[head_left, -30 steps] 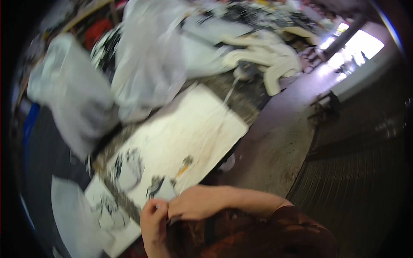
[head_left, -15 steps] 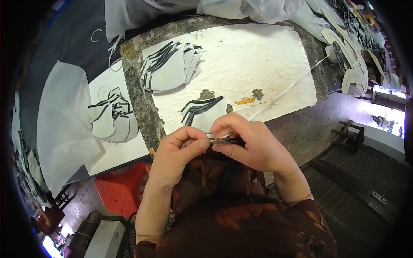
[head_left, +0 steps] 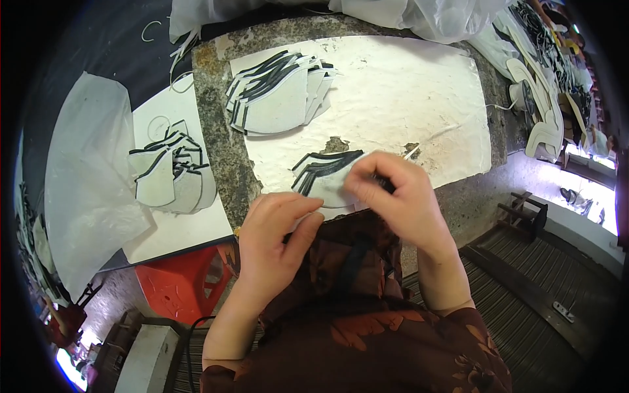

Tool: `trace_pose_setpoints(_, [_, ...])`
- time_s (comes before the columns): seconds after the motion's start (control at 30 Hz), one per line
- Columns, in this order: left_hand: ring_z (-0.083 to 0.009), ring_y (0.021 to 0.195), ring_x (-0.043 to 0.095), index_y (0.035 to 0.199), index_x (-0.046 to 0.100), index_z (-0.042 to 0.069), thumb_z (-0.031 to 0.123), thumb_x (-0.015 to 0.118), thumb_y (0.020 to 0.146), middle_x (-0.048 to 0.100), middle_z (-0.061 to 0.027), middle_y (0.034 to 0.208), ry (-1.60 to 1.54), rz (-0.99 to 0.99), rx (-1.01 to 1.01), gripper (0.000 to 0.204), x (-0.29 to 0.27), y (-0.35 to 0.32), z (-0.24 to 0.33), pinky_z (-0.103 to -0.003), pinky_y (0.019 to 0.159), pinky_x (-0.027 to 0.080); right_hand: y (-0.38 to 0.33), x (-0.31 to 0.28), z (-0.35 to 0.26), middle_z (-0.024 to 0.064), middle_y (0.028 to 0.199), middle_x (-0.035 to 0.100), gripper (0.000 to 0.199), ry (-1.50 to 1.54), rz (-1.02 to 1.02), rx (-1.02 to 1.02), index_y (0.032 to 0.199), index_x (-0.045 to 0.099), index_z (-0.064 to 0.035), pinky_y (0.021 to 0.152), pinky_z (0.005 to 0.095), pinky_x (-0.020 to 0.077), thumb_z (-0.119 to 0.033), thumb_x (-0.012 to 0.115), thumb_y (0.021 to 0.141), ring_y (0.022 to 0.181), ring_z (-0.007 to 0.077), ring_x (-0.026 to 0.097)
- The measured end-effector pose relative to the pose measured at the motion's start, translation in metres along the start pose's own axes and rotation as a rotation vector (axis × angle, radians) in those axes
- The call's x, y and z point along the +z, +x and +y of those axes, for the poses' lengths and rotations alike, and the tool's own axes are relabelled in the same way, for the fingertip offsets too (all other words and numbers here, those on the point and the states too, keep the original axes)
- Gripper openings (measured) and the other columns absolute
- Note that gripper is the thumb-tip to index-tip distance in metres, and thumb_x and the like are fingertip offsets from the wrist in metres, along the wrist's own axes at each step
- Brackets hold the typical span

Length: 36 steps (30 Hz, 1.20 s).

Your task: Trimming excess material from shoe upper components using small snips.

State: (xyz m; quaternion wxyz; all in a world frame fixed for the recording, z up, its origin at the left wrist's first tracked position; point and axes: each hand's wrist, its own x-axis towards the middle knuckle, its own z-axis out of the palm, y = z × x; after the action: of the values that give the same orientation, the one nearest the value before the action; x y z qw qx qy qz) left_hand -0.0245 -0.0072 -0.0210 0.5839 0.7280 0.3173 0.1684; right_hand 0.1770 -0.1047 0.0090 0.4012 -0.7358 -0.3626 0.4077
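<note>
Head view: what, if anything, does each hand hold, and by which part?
Left hand: nothing visible. Right hand: a dark object, kind and gripped part unclear.

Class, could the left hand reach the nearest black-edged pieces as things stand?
Probably yes: the pieces lie beyond the left hand, left end uncovered; the right hand overlaps only their right end.

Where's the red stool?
In the head view, the red stool is at the lower left, just below the smaller white sheet and left of the left hand.
</note>
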Motion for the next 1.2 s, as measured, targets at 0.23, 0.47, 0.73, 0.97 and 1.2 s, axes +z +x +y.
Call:
trace_pose_setpoints(0.23, [-0.0281,0.107,0.061,0.119,0.074,0.01,0.009,0.08,0.083,0.065,-0.0036,0.122,0.5,0.055,0.373,0.037,0.017,0.0,-0.015,-0.041,0.091,0.048,0.014,0.018,0.003,0.0007,0.077,0.064,0.012,-0.053,-0.028,0.035,0.093,0.067,0.0005,0.063,0.0248,0.0456,-0.01,0.073,0.093,0.07,0.0066,0.054])
trace_pose_setpoints(0.47, [-0.0265,0.107,0.06,0.119,0.074,0.01,0.007,0.08,0.082,0.065,-0.0027,0.124,0.524,0.061,0.378,0.038,0.018,-0.001,-0.017,-0.04,0.09,0.047,0.014,0.027,0.005,0.0145,0.085,0.068,0.014,-0.185,0.07,-0.019,0.09,0.064,-0.0037,0.067,0.0415,0.0528,-0.016,0.069,0.088,0.078,0.0355,0.067])
trace_pose_setpoints(0.73, [-0.0264,0.109,0.059,0.118,0.075,0.01,0.006,0.08,0.079,0.064,-0.0025,0.126,0.58,0.11,0.396,0.039,0.021,-0.003,-0.016,-0.04,0.092,0.046,0.013,0.025,0.007,0.0101,0.078,0.066,0.012,-0.141,0.067,0.0,0.091,0.066,-0.0019,0.063,0.0339,0.0502,-0.013,0.07,0.09,0.071,0.022,0.062])
trace_pose_setpoints(0.97, [-0.0262,0.109,0.058,0.118,0.075,0.012,0.005,0.079,0.079,0.064,-0.0019,0.124,0.574,0.1,0.389,0.039,0.019,-0.001,-0.015,-0.04,0.092,0.045,0.014,0.024,0.004,0.0054,0.072,0.064,0.013,-0.112,0.033,0.023,0.091,0.067,0.0001,0.06,0.0272,0.0464,-0.011,0.072,0.092,0.066,0.0085,0.056])
trace_pose_setpoints(1.2, [-0.0294,0.109,0.059,0.112,0.077,0.008,0.003,0.079,0.079,0.066,-0.0047,0.122,0.57,0.091,0.358,0.033,0.02,-0.001,-0.014,-0.042,0.095,0.047,0.013,0.03,0.008,0.01,0.073,0.064,0.012,-0.22,0.121,-0.069,0.09,0.066,-0.0002,0.059,0.0309,0.0474,-0.011,0.071,0.092,0.063,0.0163,0.059])
